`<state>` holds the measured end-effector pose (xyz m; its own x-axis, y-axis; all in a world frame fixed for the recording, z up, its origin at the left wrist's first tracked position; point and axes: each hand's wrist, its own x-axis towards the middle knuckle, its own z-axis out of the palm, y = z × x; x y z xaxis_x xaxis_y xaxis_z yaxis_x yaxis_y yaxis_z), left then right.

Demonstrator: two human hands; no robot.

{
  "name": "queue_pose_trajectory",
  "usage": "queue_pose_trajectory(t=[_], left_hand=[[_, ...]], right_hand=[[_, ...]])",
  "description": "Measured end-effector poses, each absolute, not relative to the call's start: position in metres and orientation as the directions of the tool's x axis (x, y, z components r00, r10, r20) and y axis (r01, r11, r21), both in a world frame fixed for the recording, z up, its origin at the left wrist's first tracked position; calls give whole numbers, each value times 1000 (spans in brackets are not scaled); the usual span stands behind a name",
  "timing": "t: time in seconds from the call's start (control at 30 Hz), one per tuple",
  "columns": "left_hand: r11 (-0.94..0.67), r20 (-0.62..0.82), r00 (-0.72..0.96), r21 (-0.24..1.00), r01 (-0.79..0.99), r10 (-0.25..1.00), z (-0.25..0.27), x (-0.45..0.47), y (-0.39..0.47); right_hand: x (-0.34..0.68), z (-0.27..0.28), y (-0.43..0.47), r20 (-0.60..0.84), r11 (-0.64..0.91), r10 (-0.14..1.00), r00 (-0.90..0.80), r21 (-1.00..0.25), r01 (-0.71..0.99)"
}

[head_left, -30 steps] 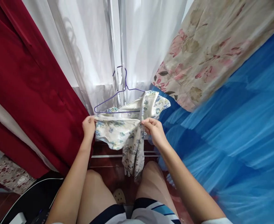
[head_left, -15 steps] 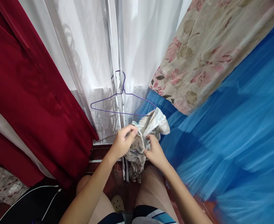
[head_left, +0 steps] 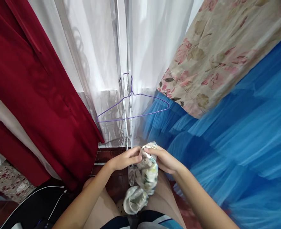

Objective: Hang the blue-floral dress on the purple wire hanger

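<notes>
A crumpled pale patterned garment hangs from both my hands, low over my lap, its kind not plain. My left hand pinches its upper edge between thumb and fingers. On the other side my right hand grips the bunched top, thumb across the cloth and the other fingers partly hidden. Beyond my hands a bare purple wire hanger dangles from a white metal stand; the garment is apart from it.
Dark red cloth hangs at the left. White curtains hang behind the stand. At the right are a floral cloth and layered blue tulle. A black round surface with white cables is at lower left.
The garment has come off the hanger's right side and down toward my lap. Both hands have moved lower with it, and the hanger has swung.
</notes>
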<state>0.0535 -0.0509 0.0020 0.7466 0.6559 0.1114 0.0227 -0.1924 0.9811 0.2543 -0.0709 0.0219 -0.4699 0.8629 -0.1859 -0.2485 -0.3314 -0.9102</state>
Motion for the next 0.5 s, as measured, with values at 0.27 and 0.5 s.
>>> queue_pose_trajectory(t=[0.27, 0.5], left_hand=[[-228, 186, 700, 973, -33, 690, 3, 20, -76], [-30, 48, 670, 999, -39, 741, 31, 6, -96]], right_hand=[[274, 61, -71, -88, -137, 602, -793, -991, 7], [284, 89, -80, -97, -9, 589, -802, -993, 114]])
